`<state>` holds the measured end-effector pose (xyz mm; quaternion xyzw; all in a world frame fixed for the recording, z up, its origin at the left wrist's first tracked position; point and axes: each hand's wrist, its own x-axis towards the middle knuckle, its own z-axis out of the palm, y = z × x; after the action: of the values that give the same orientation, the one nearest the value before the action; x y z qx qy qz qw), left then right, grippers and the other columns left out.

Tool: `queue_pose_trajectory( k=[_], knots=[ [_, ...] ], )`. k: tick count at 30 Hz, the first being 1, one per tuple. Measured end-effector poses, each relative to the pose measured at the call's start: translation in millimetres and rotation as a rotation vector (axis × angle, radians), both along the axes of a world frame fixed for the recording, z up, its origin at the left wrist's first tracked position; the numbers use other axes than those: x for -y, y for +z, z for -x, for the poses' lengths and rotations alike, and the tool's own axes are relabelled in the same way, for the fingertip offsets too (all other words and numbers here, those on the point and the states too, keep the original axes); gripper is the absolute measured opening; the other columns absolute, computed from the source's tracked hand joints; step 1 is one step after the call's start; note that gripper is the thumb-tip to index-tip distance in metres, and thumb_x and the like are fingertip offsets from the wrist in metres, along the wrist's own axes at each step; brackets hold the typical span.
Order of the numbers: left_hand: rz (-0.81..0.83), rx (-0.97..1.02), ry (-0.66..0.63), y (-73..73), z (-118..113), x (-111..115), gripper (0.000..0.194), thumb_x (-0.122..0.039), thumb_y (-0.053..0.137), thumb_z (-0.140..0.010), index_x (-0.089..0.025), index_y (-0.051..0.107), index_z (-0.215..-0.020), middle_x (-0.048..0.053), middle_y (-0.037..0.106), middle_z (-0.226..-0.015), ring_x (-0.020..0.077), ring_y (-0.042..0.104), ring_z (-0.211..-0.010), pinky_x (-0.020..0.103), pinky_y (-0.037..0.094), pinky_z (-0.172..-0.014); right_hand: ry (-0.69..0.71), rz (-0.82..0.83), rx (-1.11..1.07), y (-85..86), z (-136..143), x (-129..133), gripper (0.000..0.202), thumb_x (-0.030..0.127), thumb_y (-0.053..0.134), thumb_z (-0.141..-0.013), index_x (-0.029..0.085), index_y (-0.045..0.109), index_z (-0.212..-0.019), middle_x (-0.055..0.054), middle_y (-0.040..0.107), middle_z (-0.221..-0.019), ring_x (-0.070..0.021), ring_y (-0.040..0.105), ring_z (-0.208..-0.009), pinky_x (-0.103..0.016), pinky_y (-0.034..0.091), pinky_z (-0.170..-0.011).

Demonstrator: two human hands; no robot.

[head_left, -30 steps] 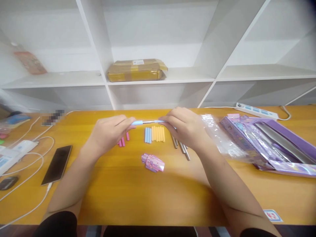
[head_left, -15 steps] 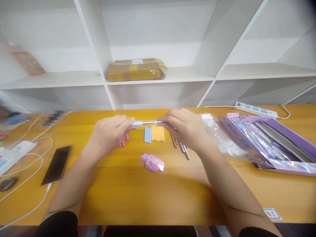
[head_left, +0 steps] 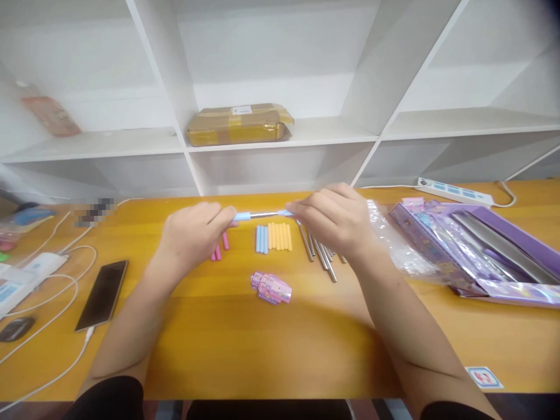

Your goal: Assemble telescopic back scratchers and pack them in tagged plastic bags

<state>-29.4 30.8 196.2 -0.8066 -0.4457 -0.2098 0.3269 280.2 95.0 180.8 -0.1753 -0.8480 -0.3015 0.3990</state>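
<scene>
A slim metal rod (head_left: 265,214) with light-blue ends is held level above the table between my two hands. My left hand (head_left: 190,233) is closed on its left blue end, and my right hand (head_left: 339,219) pinches the right one. Below it lie a few light-blue sticks (head_left: 261,240) beside a row of yellow-orange sticks (head_left: 280,237). Pink sticks (head_left: 219,251) show partly behind my left hand. Several loose metal tubes (head_left: 324,256) lie under my right hand, which hides some of them. A small pile of pink-purple printed cards (head_left: 272,288) is nearer to me.
A purple box (head_left: 468,286) and clear plastic wrap (head_left: 406,256) lie on the right. To the left are a phone (head_left: 102,294), white cables and a power strip (head_left: 32,274). Another power strip (head_left: 455,192) is at the back right. A taped carton (head_left: 238,125) sits on the shelf.
My right hand has shifted a little right and up, and more of the metal shows between the blue ends. My left hand has moved slightly left.
</scene>
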Motion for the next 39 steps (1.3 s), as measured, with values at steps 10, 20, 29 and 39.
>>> queue_pose_trajectory(
  k=[10,20,29,39],
  knots=[
    [-0.13,0.227,0.342,46.0,177.9,0.7,0.045,-0.054,0.041,-0.11,-0.023,0.073,-0.104,0.004,0.064,-0.081,0.0234,0.051,-0.094,0.035,0.043,-0.087,-0.771,-0.125,-0.803,1.9,-201.1,-103.9,0.031,0.01,0.068,-0.067,0.024,0.042,-0.059,-0.002,0.049,-0.065,-0.0197,0.047,-0.073,-0.045,0.034,-0.081],
    [0.043,0.147,0.348,42.0,144.6,-7.6,0.073,-0.068,0.02,-0.111,-0.018,0.072,-0.108,0.007,0.071,-0.093,0.022,0.053,-0.094,0.033,0.041,-0.084,-0.732,0.093,-0.693,1.1,-197.8,-79.9,0.028,0.033,0.081,-0.076,0.023,0.056,-0.071,-0.003,0.057,-0.074,-0.0216,0.055,-0.081,-0.037,0.04,-0.08],
    [-0.089,0.186,0.324,42.3,144.3,0.3,0.089,-0.083,0.016,-0.104,-0.018,0.076,-0.104,0.004,0.069,-0.084,0.0175,0.052,-0.088,0.028,0.04,-0.08,-0.753,0.14,-0.6,2.0,-203.4,-78.6,0.018,0.037,0.078,-0.093,0.02,0.082,-0.095,-0.012,0.075,-0.089,-0.0252,0.067,-0.093,-0.038,0.045,-0.086],
    [-0.287,0.223,0.12,46.7,149.2,0.1,0.059,-0.07,0.047,-0.107,-0.022,0.079,-0.093,0.0,0.065,-0.067,0.0161,0.049,-0.072,0.028,0.038,-0.069,-0.832,0.181,-0.587,3.0,-204.8,-86.5,0.022,0.009,0.059,-0.096,0.016,0.078,-0.106,-0.017,0.072,-0.102,-0.0245,0.065,-0.101,-0.039,0.045,-0.089]
  ],
)
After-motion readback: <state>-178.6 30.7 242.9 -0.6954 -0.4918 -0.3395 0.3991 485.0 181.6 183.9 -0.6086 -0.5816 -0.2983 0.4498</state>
